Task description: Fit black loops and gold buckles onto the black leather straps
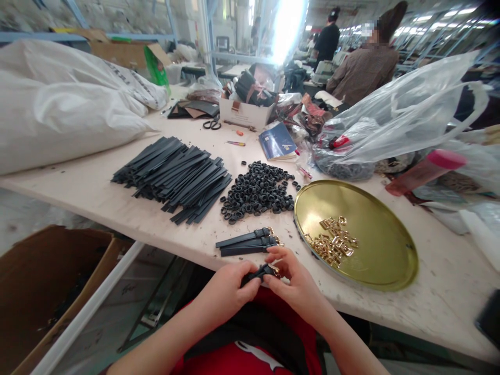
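Close to my body at the table's front edge, a dark strap with a gold buckle (267, 271) is held between both hands. My left hand (239, 284) grips the strap part, thumb and fingers closed. My right hand (289, 276) pinches near the buckle end. Just beyond them lie several finished-looking dark buckle straps (248, 242), side by side. Behind those is a heap of small black loops (260, 191). A pile of flat dark strips (174, 174) spreads to the left. On the right, gold buckles (334, 242) sit on a round gold tray (375, 234).
A large white sack (70, 104) covers the table's far left. Scissors (212, 123), a blue booklet (278, 140) and a white box (244, 112) stand at the back. Clear plastic bags (390, 114) and a pink bottle (425, 172) are at right. A cardboard box (58, 281) stands below left.
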A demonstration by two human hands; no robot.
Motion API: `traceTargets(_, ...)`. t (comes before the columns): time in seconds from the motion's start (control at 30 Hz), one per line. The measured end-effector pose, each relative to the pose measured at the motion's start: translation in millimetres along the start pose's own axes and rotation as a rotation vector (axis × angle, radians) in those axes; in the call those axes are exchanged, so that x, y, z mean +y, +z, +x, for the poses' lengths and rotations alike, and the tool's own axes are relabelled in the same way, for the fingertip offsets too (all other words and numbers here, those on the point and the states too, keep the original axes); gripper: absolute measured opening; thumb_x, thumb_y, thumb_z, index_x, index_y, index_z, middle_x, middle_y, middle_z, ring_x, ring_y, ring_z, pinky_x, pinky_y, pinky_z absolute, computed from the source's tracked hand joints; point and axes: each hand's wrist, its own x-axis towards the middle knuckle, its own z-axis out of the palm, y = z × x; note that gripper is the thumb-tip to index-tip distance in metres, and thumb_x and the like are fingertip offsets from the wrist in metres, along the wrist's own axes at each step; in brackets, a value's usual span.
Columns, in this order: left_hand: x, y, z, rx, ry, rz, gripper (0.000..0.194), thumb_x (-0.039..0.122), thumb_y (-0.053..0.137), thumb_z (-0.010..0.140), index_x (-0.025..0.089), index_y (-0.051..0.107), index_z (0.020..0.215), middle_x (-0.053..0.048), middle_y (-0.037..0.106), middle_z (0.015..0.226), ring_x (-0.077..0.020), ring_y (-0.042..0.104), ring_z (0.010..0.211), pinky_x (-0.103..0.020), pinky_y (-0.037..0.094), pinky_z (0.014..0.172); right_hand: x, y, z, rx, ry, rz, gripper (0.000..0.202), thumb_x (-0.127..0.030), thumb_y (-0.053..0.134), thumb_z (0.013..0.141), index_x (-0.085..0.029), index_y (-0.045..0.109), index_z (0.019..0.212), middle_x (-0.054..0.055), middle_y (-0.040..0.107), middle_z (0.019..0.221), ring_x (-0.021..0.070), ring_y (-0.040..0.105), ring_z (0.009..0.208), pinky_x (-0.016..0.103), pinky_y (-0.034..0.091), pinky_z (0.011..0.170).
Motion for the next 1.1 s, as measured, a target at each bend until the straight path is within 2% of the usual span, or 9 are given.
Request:
traceTargets(0.07,-1,0.4,-1,-0.073,-0.023,-0.065,0.017,0.025,0.044,0.079,0.018,0.059,0.074,0.001,0.059,0.062,-0.0146,0.054,0.060,-0.022,0.036,0.056,-4,-4,0,-0.102,-0.025,-0.007,0.017,-0.019,0.055,0.074,-0.022,0.055,0.091,0.000,0.058,0.083,0.0139,0.054,0.070,0.026,0.042,0.063)
traceTargets(0.17,-4,-0.5,-2,-0.092,-0.079,-0.192,0.014,0.024,0.049,0.076,0.018,0.058,0.085,0.002,0.061,0.066,-0.0142,0.056,0.061,-0.021,0.038,0.057,-1,-3,-1,-0.099,0.038,0.005,0.005,-0.022,0.051,0.077,-0.021,0.054,0.081,-0.002,0.054,0.066,0.0126,0.050,0.060,0.024,0.039,0.056)
traceTargets(0.27,-8,-1.4,-2,-0.096,-0.115,-0.254,0.013,0.021,0.052,0.073,0.017,0.059,0.083,0.001,0.062,0.068,-0.0140,0.057,0.063,-0.022,0.040,0.058,8,5,-3,-0.036,0.111,0.061,0.009,-0.029,0.045,0.082,-0.021,0.048,0.083,-0.006,0.046,0.056,0.0108,0.044,0.049,0.023,0.035,0.048)
traceTargets(0.43,-18,4.6,2,-0.109,-0.250,-0.591,0.016,0.027,0.058,0.072,0.014,0.056,0.081,-0.001,0.063,0.068,-0.0117,0.056,0.057,-0.022,0.041,0.057,16,13,-6,0.135,0.023,0.027,0.013,-0.033,0.048,0.081,-0.020,0.049,0.080,-0.003,0.049,0.066,0.0120,0.046,0.060,0.024,0.037,0.056)
traceTargets(0.67,-13,5.4,1,-0.109,-0.301,-0.864,0.030,0.036,0.066,0.066,0.010,0.056,0.078,-0.002,0.062,0.068,-0.0034,0.040,0.045,-0.017,0.026,0.046,17,21,-3,0.021,0.268,0.444,0.027,-0.048,0.043,0.082,-0.022,0.040,0.080,-0.011,0.035,0.045,0.0073,0.030,0.035,0.019,0.023,0.036)
traceTargets(0.73,-10,5.4,1,-0.103,-0.321,-0.880,0.032,0.039,0.067,0.064,0.011,0.055,0.073,-0.001,0.061,0.064,-0.0031,0.037,0.043,-0.018,0.023,0.045,17,21,-5,0.064,0.204,0.349,0.023,-0.044,0.045,0.082,-0.021,0.042,0.080,-0.009,0.041,0.049,0.0085,0.036,0.039,0.021,0.029,0.039)
traceTargets(0.87,-13,9.7,3,-0.084,-0.371,-0.831,0.032,0.040,0.066,0.064,0.012,0.055,0.072,0.000,0.060,0.061,-0.0033,0.036,0.041,-0.018,0.021,0.043,18,15,-9,0.111,-0.007,-0.092,0.010,-0.030,0.047,0.082,-0.021,0.050,0.079,-0.001,0.055,0.066,0.0133,0.050,0.058,0.026,0.038,0.055)
traceTargets(0.97,-19,13.9,5,-0.088,-0.386,-0.778,0.029,0.038,0.065,0.066,0.012,0.055,0.075,0.000,0.062,0.064,-0.0036,0.037,0.042,-0.018,0.023,0.044,21,13,-11,0.077,-0.074,-0.276,0.010,-0.028,0.044,0.083,-0.021,0.051,0.080,0.002,0.058,0.068,0.0166,0.054,0.061,0.029,0.040,0.058)
traceTargets(1.1,-26,16.6,7,-0.078,-0.364,-0.742,0.025,0.036,0.062,0.070,0.013,0.054,0.079,0.001,0.061,0.066,-0.0053,0.044,0.047,-0.018,0.028,0.047,27,20,-8,0.124,-0.100,-0.386,0.010,-0.027,0.043,0.083,-0.021,0.051,0.082,0.005,0.061,0.072,0.0203,0.057,0.067,0.032,0.041,0.062)
